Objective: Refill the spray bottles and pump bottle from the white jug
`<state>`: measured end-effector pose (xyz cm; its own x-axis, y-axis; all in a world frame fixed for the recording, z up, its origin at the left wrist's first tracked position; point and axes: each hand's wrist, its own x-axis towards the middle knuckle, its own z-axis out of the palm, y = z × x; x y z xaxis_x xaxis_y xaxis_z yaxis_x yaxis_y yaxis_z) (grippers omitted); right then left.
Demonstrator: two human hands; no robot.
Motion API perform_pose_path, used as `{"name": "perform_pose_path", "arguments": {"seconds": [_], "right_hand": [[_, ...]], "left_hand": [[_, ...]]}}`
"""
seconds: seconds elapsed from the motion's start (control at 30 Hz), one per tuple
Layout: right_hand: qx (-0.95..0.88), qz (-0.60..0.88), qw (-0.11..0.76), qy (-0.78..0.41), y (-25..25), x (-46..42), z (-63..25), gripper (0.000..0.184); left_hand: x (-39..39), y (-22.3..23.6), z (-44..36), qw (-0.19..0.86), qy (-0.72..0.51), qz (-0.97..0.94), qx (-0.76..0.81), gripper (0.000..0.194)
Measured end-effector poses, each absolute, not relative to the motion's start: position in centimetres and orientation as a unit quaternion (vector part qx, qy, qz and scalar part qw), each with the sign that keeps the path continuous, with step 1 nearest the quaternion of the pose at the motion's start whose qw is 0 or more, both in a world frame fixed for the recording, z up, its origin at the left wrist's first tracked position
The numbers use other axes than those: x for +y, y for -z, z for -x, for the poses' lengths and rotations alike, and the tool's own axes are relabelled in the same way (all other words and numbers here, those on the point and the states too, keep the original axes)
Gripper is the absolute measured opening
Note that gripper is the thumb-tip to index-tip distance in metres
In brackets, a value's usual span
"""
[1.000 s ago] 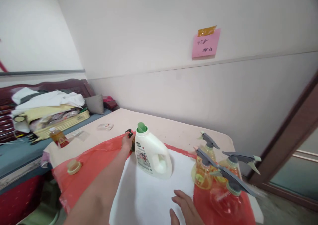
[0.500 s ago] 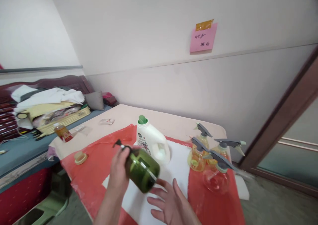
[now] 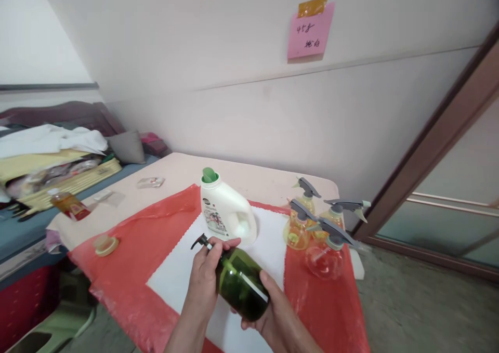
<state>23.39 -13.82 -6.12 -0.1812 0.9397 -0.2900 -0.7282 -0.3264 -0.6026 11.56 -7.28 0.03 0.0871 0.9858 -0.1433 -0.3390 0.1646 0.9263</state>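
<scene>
Bottle of dark green, glossy, see-through material, held tilted over a white sheet, its black pump head pointing to the upper left and its base toward the lower right. The walls are probably stiff plastic and slippery if wet; the fill level cannot be told, so the weight remains uncertain. A secure hold would take the shoulder on one side and the base on the other, leaving the slender spout free of load.

The left hand grips the neck and shoulder, its thumb laid along the near side and its fingers curved around behind. The right hand cups the base, thumb on the upper side and fingers partly spread beneath, some of them hidden by the bottle.

Just beyond stands a white jug with a green cap. Spray bottles stand at the right on a red covering, which lies on the pale tabletop.
</scene>
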Motion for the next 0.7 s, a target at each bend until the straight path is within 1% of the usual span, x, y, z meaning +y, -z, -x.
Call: {"name": "perform_pose_path", "arguments": {"seconds": [0.03,0.07,0.13,0.2,0.23,0.27,0.3,0.33,0.37,0.4,0.43,0.47,0.5,0.53,0.57,0.6,0.67,0.7], "right_hand": [[-0.223,0.348,0.588,-0.695,6.5,-13.9,-23.2,0.056],[-0.295,0.388,0.621,-0.614,7.1,-14.1,-23.1,0.054],[-0.468,0.466,0.652,-0.372,8.2,-14.4,-23.0,0.062],[-0.606,0.486,0.62,-0.113,9.0,-14.7,-23.1,0.078],[-0.639,0.479,0.6,-0.039,9.2,-14.8,-23.2,0.082],[-0.654,0.472,0.591,-0.028,9.2,-14.9,-23.3,0.083],[-0.641,0.471,0.601,-0.08,9.0,-14.9,-23.3,0.081],[-0.598,0.471,0.622,-0.184,8.7,-14.8,-23.3,0.078],[-0.526,0.461,0.638,-0.321,8.2,-14.7,-23.3,0.073],[-0.435,0.436,0.635,-0.467,7.7,-14.6,-23.3,0.071],[-0.34,0.397,0.611,-0.595,7.2,-14.4,-23.2,0.07],[-0.255,0.352,0.577,-0.691,6.8,-14.3,-23.1,0.072],[-0.192,0.313,0.543,-0.755,6.4,-14.2,-23.1,0.075],[-0.155,0.287,0.515,-0.793,6.2,-14.0,-23.0,0.076],[-0.144,0.276,0.502,-0.807,6.2,-13.9,-23.0,0.073],[-0.155,0.28,0.506,-0.801,6.2,-13.9,-23.0,0.069],[-0.24,0.325,0.551,-0.73,6.7,-13.8,-23.0,0.064],[-0.309,0.364,0.582,-0.659,7.1,-13.8,-23.0,0.066]], "left_hand": [[-7.2,0.1,-11.4,0.638,-0.524,-0.368,0.428,0.034],[-7.2,0.3,-11.3,0.643,-0.525,-0.357,0.429,0.034],[-7.1,0.6,-11.1,0.649,-0.529,-0.332,0.434,0.034],[-6.9,0.9,-11.0,0.655,-0.535,-0.308,0.435,0.037],[-6.8,1.0,-10.9,0.658,-0.538,-0.301,0.434,0.038],[-6.8,1.1,-10.8,0.656,-0.542,-0.299,0.433,0.038],[-6.7,1.0,-10.6,0.652,-0.546,-0.302,0.431,0.038],[-6.7,0.9,-10.4,0.647,-0.55,-0.308,0.428,0.036],[-6.7,0.8,-10.2,0.643,-0.553,-0.317,0.424,0.035],[-6.7,0.6,-10.0,0.641,-0.554,-0.329,0.418,0.033],[-6.8,0.4,-9.9,0.641,-0.549,-0.344,0.412,0.032],[-6.8,0.2,-9.7,0.639,-0.542,-0.361,0.41,0.031],[-6.8,0.1,-9.6,0.634,-0.534,-0.378,0.413,0.03],[-6.7,-0.1,-9.6,0.628,-0.524,-0.392,0.421,0.029],[-6.7,-0.1,-9.5,0.621,-0.517,-0.4,0.432,0.029],[-6.6,-0.2,-9.5,0.616,-0.512,-0.403,0.442,0.029],[-6.4,-0.1,-9.5,0.612,-0.509,-0.396,0.458,0.029],[-6.3,0.0,-9.6,0.612,-0.51,-0.39,0.462,0.028]]}}
